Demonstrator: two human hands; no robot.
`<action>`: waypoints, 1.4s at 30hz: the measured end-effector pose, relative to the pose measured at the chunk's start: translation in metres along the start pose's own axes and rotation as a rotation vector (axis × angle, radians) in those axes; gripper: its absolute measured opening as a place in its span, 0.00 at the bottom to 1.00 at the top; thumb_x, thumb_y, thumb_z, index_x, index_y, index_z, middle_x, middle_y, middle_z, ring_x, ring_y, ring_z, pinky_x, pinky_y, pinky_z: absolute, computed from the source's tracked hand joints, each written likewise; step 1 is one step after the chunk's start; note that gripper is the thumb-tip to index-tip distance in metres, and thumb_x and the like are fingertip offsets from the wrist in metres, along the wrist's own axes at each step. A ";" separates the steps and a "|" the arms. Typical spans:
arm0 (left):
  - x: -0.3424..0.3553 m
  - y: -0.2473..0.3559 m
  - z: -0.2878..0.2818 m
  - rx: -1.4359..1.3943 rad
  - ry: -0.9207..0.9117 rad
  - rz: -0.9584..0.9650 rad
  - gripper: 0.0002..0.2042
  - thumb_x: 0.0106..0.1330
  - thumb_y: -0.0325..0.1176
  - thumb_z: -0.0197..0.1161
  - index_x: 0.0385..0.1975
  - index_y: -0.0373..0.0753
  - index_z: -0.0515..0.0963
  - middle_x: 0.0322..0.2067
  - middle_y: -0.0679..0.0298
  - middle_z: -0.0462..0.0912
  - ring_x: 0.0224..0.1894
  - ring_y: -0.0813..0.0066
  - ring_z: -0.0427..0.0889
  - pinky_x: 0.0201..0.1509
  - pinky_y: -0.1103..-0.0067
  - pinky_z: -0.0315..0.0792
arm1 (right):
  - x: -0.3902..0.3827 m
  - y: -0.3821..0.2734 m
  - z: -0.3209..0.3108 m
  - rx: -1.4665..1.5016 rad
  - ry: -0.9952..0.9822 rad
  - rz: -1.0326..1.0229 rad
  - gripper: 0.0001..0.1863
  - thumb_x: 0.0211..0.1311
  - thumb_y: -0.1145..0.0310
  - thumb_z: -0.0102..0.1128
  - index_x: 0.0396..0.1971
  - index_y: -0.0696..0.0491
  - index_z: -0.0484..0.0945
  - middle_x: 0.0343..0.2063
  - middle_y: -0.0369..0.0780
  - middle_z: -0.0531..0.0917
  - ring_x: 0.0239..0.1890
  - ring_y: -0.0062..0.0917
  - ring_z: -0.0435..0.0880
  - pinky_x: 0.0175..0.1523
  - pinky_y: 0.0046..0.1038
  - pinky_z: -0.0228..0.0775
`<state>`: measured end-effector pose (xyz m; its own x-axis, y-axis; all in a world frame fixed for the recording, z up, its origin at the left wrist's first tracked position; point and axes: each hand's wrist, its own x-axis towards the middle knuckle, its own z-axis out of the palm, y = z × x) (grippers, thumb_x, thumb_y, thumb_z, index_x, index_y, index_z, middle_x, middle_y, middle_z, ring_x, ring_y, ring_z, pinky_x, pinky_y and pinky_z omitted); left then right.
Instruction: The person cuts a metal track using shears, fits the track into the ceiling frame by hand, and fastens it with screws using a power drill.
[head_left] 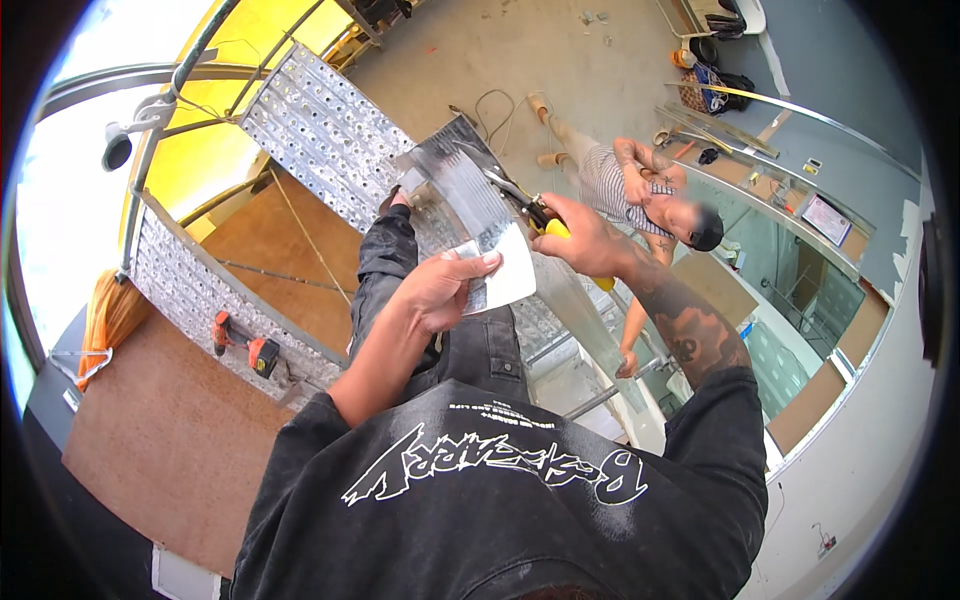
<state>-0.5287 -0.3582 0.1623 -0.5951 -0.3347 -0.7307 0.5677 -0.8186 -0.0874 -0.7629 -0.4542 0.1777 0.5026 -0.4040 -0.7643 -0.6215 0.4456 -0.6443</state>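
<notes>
My left hand is closed on a flat metal piece with a grey, reflective upper part and a white lower portion, thumb on top. My right hand grips yellow-handled tin snips, whose blades reach to the piece's right edge; whether they bite into it is hard to tell. Beneath the piece are my dark-trousered legs on the raised platform.
An orange-and-black drill rests on a perforated metal plank at left; another plank lies ahead. Scaffold tubes edge the platform. Below right, another person in a striped top stands beside a ledge holding loose items.
</notes>
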 end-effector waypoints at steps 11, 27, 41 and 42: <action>0.001 0.007 0.006 -0.013 -0.013 -0.002 0.14 0.69 0.33 0.63 0.53 0.39 0.77 0.43 0.64 0.87 0.43 0.73 0.87 0.45 0.72 0.80 | 0.009 -0.005 -0.007 -0.210 0.103 -0.141 0.20 0.55 0.64 0.61 0.44 0.59 0.74 0.33 0.47 0.80 0.36 0.35 0.80 0.44 0.34 0.71; -0.001 0.014 0.016 -0.056 -0.076 0.028 0.14 0.69 0.31 0.63 0.53 0.37 0.77 0.45 0.62 0.86 0.47 0.70 0.86 0.52 0.69 0.79 | 0.017 -0.031 -0.030 -0.231 0.049 -0.023 0.19 0.54 0.65 0.59 0.45 0.57 0.75 0.30 0.40 0.78 0.32 0.23 0.78 0.38 0.28 0.70; -0.027 0.030 -0.002 -0.089 -0.006 0.234 0.17 0.70 0.30 0.61 0.57 0.36 0.73 0.49 0.59 0.83 0.49 0.68 0.85 0.52 0.70 0.79 | 0.000 -0.067 -0.063 -0.042 0.050 0.012 0.15 0.59 0.69 0.56 0.46 0.55 0.74 0.21 0.33 0.73 0.21 0.15 0.73 0.26 0.23 0.66; -0.037 0.033 -0.008 -0.084 0.008 0.297 0.17 0.70 0.30 0.60 0.58 0.36 0.72 0.50 0.60 0.83 0.50 0.68 0.84 0.55 0.70 0.78 | -0.014 -0.068 -0.065 0.002 0.103 -0.013 0.16 0.59 0.69 0.57 0.47 0.55 0.73 0.22 0.33 0.73 0.21 0.15 0.74 0.27 0.22 0.67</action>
<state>-0.4836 -0.3696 0.1808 -0.3913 -0.5496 -0.7381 0.7616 -0.6437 0.0756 -0.7665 -0.5308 0.2345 0.4461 -0.4896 -0.7492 -0.6144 0.4411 -0.6541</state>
